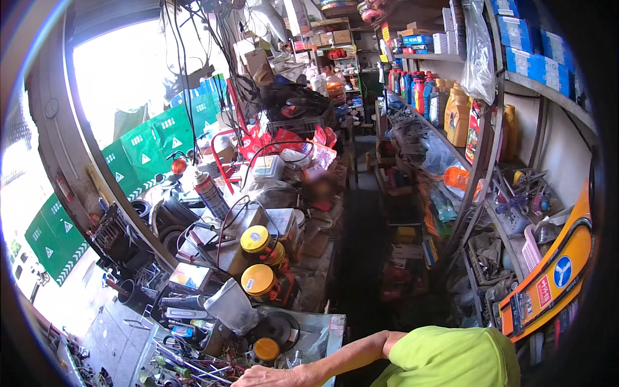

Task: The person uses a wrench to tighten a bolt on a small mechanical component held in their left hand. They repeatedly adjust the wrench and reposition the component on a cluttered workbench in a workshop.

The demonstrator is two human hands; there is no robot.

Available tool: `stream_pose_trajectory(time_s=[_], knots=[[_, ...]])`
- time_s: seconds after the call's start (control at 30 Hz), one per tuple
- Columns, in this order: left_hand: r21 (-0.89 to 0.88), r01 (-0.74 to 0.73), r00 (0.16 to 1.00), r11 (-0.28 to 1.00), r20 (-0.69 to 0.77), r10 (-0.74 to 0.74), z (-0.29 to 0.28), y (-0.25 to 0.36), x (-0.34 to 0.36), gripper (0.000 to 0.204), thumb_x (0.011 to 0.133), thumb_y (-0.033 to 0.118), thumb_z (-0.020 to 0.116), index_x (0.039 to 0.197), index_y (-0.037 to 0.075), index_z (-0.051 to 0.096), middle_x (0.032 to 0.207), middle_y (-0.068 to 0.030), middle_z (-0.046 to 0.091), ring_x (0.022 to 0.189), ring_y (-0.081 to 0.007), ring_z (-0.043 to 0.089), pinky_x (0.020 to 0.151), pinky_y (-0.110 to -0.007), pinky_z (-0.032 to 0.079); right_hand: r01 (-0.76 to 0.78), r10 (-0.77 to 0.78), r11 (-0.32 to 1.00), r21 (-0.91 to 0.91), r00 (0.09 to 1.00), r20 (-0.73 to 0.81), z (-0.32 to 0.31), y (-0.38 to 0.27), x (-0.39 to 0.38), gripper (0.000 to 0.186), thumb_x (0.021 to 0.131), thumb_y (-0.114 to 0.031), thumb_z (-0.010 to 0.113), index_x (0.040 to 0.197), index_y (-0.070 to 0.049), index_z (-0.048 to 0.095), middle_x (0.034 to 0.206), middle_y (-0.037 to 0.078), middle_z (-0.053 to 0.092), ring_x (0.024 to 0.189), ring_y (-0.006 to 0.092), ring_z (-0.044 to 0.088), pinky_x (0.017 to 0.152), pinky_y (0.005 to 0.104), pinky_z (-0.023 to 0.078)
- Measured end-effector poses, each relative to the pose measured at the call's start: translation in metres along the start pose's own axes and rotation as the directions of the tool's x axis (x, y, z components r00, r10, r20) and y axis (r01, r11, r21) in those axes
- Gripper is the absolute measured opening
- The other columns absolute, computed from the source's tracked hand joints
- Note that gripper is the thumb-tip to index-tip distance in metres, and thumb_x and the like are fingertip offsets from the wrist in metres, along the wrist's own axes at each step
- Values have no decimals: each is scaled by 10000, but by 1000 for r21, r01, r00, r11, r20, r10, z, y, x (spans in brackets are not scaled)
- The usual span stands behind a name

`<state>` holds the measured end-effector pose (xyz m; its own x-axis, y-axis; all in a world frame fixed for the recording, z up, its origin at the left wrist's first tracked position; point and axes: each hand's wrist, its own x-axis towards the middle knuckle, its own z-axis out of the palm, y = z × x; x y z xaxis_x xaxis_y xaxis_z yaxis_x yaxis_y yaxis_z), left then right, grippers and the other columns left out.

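Note:
My right forearm crosses the lower edge from a lime short sleeve, ending in my right hand [264,377] by the front of the cluttered bench [333,337]; its fingers are mostly cut off, and what they touch is hidden. Around it lie long metal tools [200,365], a black round disc [274,329], an orange-lidded tub [265,349] and a small clear bottle [296,361]. Behind these are a crumpled translucent bag [229,303] and yellow-lidded tubs [256,278]. My left hand is out of view.
A narrow dark aisle [358,232] runs back between benches and shelving [429,57] with bottles and blue boxes [519,32]. An orange curved panel [554,271] leans at the right. Hanging cables [187,77] dangle over the bench. Outside the left opening stands a green barrier [138,158].

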<state>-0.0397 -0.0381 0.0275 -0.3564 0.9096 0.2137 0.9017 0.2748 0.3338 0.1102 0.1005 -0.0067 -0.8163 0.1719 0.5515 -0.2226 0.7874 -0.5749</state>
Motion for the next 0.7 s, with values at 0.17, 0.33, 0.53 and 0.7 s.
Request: stream_pose_trajectory(time_s=[0.17,0.33,0.53,0.7], knots=[[20,-154,982,988,113,150,-1,4,-6,296,909,311,647,1033,42,657,772,-215,666,675,-395,652,617,-465,496,61,-85,964,260,993,83,-37,-22,11,143,786,-176,621,850,-49,630,721,176,614,733,395,607,641,480,471],[-80,-292,950,953,88,298,-11,23,-12,244,826,246,727,935,31,687,744,-183,672,647,-332,665,607,-411,515,-239,81,801,549,952,296,-60,-15,24,295,898,-287,706,796,-10,699,627,69,666,522,125,615,467,290,477],[-365,-392,875,844,135,465,-24,32,-21,194,757,168,755,835,7,680,639,-123,629,538,-254,623,553,-345,496,-456,135,395,797,887,441,-49,23,30,324,894,-257,725,940,57,655,713,154,707,475,182,656,357,247,452],[-707,-368,851,604,5,525,-26,5,-13,194,769,150,757,860,1,672,551,-76,542,453,-172,512,505,-265,423,-419,353,152,895,869,347,8,42,16,381,886,-351,742,707,-31,637,536,38,613,358,67,512,312,200,315]])
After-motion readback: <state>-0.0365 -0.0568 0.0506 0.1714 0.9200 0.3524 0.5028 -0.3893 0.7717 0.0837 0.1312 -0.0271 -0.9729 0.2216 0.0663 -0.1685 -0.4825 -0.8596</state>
